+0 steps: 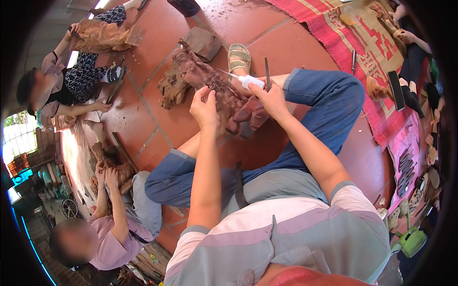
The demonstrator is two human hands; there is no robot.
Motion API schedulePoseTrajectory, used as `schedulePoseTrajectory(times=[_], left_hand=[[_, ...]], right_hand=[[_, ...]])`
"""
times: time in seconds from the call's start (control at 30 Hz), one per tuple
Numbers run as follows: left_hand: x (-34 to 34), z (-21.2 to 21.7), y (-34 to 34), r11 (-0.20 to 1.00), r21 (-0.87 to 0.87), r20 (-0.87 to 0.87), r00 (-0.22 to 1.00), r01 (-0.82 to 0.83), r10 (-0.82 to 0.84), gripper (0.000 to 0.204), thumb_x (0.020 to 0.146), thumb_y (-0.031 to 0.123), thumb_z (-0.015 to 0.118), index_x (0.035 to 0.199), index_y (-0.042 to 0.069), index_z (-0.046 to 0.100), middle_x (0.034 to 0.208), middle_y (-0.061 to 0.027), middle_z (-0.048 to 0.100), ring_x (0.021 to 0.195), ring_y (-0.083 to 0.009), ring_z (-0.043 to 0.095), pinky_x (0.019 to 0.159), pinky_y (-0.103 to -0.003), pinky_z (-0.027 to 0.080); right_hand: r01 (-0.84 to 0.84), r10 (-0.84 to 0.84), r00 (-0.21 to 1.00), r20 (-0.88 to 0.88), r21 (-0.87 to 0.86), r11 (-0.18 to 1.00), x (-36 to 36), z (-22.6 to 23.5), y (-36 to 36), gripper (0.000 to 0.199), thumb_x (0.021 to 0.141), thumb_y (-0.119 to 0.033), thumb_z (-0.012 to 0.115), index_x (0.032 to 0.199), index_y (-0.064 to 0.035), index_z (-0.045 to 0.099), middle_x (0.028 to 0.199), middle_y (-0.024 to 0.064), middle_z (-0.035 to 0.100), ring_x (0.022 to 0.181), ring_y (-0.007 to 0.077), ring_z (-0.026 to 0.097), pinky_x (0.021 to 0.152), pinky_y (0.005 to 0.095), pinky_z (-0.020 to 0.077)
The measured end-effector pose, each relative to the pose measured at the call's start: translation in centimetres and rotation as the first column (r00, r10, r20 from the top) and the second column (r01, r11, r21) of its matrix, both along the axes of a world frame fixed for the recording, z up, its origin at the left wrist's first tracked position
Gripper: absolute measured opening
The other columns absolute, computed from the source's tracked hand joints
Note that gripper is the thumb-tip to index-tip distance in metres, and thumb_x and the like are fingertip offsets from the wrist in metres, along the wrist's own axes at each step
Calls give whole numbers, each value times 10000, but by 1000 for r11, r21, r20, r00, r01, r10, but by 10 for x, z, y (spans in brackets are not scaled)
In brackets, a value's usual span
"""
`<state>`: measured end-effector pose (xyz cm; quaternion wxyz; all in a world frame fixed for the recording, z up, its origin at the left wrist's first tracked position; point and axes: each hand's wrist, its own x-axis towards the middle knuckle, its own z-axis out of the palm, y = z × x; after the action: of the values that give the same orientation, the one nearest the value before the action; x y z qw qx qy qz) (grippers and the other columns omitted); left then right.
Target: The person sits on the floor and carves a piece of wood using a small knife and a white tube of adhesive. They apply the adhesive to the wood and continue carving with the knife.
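A carved, reddish-brown wooden sculpture (pixel 194 70) lies across the floor between my legs, its surface full of relief. My right hand (pixel 273 99) grips a small white squeeze bottle (pixel 251 81) whose long thin nozzle points left over the carving. A slim dark tool (pixel 267 71) sticks up from the same hand, its lower end hidden by my fingers. Close above the carving's left side is my left hand (pixel 204 108), thumb and fingertips pinched together; anything between them is too small to make out.
A brown block (pixel 202 44) sits beyond the carving, near my sandalled foot (pixel 239 56). Two people work on wood pieces at left; another works at upper right. A red patterned mat (pixel 329 40) holds a phone (pixel 396 90). Several carving tools (pixel 406 167) lie on pink cloth.
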<state>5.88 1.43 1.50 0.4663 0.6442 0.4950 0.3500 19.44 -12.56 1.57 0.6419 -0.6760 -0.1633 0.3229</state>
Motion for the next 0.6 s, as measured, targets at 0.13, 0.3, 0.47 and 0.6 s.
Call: schedulePoseTrajectory(times=[0.13, 0.3, 0.47, 0.6], left_hand=[[0, -9, 5, 979, 191, -155, 987, 65, -36, 157, 792, 71, 716, 921, -10, 681, 824, -76, 666, 700, -126, 625, 620, -244, 521], [4, 4, 2, 940, 326, -251, 968, 104, -21, 154, 765, 83, 732, 898, 13, 698, 834, -83, 688, 742, -151, 645, 676, -274, 511], [7, 3, 0, 934, 341, -258, 966, 106, -16, 151, 753, 88, 733, 882, 19, 697, 828, -94, 678, 741, -175, 643, 709, -287, 503], [5, 1, 3, 930, 349, -276, 961, 120, -20, 149, 757, 98, 736, 869, 11, 691, 811, -80, 666, 719, -158, 632, 694, -282, 503]], right_hand=[[20, -18, 999, -43, 47, 999, -1, 0, -2, 356, 826, -252, 704, 1045, 14, 614, 844, 25, 633, 730, 63, 556, 655, 220, 452], [10, -8, 999, -39, 56, 998, -1, -3, -2, 370, 829, -259, 704, 1061, 15, 611, 855, 28, 634, 733, 65, 554, 653, 219, 449], [7, -6, 999, -44, 29, 1000, -2, -3, 0, 377, 829, -263, 705, 1066, 15, 611, 845, 26, 628, 732, 65, 550, 647, 218, 446], [-17, 19, 998, -57, 31, 999, -2, 2, -1, 412, 813, -281, 700, 1046, 47, 609, 933, 101, 663, 853, 127, 605, 766, 270, 475]])
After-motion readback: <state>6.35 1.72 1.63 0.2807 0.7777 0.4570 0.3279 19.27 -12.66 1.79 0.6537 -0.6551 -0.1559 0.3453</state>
